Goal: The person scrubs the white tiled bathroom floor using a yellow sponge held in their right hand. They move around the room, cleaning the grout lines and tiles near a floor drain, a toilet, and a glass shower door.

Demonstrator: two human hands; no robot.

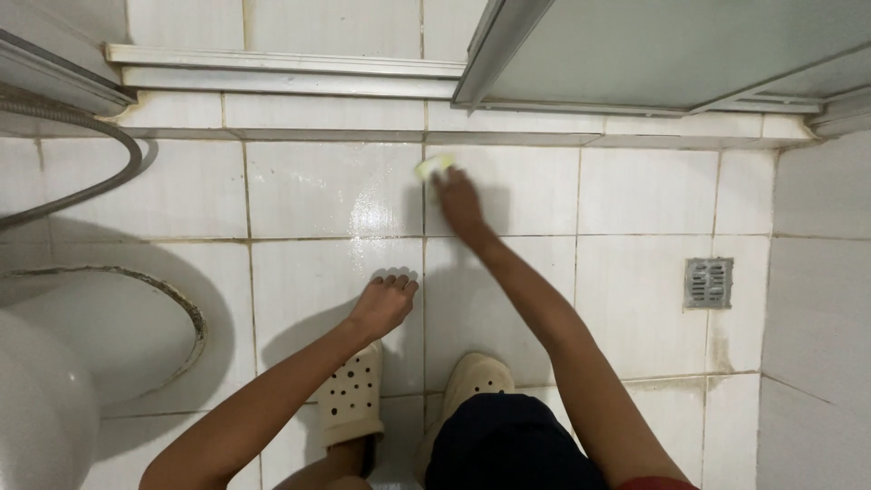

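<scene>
My right hand (pixel 460 201) reaches forward and presses a small yellow-green sponge (pixel 434 166) onto the wet white floor tiles (pixel 331 186) near the door sill. It looks blurred with motion. My left hand (pixel 385 302) rests fingers-down on the tiled floor closer to me, holding nothing. I am squatting, with my cream perforated clogs (pixel 352 392) on the floor below my arms.
A white toilet base (pixel 109 331) stands at the left with a grey hose (pixel 86 191) curving behind it. A metal floor drain (pixel 709 282) sits at the right. An aluminium door frame (pixel 494 50) and raised sill (pixel 363 118) run along the far side.
</scene>
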